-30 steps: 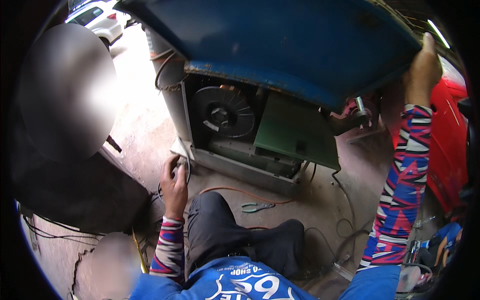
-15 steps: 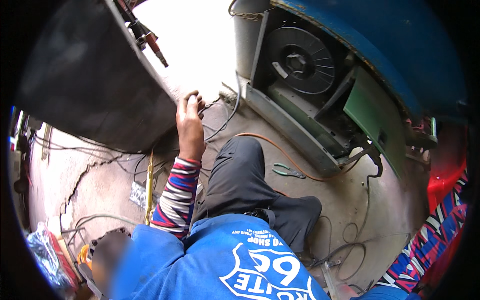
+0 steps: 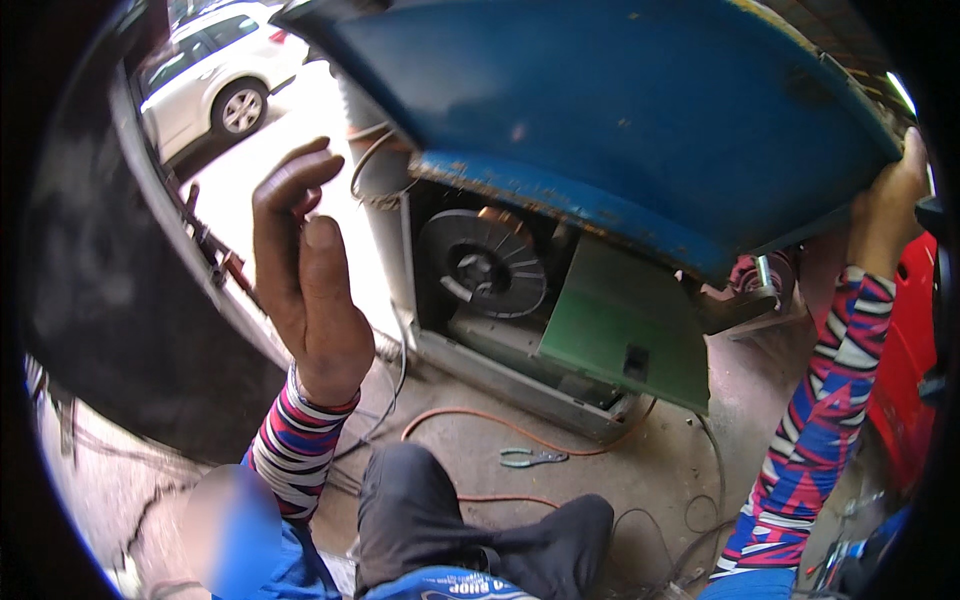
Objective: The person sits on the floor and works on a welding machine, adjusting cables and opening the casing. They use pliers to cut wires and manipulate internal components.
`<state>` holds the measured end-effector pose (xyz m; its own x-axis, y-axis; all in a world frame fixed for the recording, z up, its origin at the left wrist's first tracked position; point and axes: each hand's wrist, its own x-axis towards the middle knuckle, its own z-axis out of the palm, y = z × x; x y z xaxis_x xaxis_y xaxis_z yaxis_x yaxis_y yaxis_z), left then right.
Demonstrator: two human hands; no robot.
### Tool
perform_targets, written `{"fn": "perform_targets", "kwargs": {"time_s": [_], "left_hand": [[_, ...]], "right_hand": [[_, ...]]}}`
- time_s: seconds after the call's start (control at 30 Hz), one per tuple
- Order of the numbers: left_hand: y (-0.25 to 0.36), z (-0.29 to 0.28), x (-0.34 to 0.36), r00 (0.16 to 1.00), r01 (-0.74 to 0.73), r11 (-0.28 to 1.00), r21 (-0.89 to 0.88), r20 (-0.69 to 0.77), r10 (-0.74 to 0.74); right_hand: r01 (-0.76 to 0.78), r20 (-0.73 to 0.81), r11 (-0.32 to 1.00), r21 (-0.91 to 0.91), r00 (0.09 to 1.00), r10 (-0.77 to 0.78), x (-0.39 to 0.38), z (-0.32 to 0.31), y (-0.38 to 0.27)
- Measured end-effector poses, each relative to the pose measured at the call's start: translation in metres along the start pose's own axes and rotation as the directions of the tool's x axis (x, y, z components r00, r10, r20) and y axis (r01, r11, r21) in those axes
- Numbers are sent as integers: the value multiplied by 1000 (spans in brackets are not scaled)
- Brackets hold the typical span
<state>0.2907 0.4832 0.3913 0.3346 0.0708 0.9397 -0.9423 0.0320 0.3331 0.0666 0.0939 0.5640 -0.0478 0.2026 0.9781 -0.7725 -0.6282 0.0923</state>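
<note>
A large blue metal panel [image 3: 600,110] with rusty, chipped edges hangs tilted across the top of the view. At its right edge my right hand [image 3: 895,205] grips it; part of the fingers is hidden. My left hand [image 3: 310,260] is raised left of the panel, apart from it, with nothing in it. Its fingers are bent and its thumb stands away. Below the panel is a grey metal cabinet [image 3: 510,375] holding a black wire spool [image 3: 485,265]. The cabinet's green door [image 3: 630,340] hangs open.
Pliers with green handles [image 3: 530,458] and an orange hose [image 3: 470,410] lie on the concrete floor. A large dark curved panel [image 3: 130,270] stands at the left. Outside is a white car [image 3: 225,70]. Something red [image 3: 905,350] is beside my right arm.
My view has tilted up, bringing the car and more of the blue panel into sight. My left hand is higher and larger in view. My right hand now shows on the panel's edge.
</note>
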Motion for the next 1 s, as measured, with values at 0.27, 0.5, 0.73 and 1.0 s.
{"fn": "perform_targets", "kwargs": {"time_s": [0.27, 0.5, 0.73, 1.0], "left_hand": [[5, 82, 175, 935, -322, 946, -35, 145, 324], [14, 100, 200, 816, -101, 986, 133, 579, 6], [15, 115, 230, 711, 76, 968, 240, 667, -221], [22, 118, 243, 621, 120, 934, 335, 709, -334]], "right_hand": [[-625, 634, -189, 758, 635, 443, -12, -44, -43], [-751, 469, 158, 641, 546, 695, -10, -73, -90], [-826, 813, 564, -5, 325, 483, 68, -98, -74], [-511, 934, 799, 315, 318, -165, 129, -75, -136]]}}
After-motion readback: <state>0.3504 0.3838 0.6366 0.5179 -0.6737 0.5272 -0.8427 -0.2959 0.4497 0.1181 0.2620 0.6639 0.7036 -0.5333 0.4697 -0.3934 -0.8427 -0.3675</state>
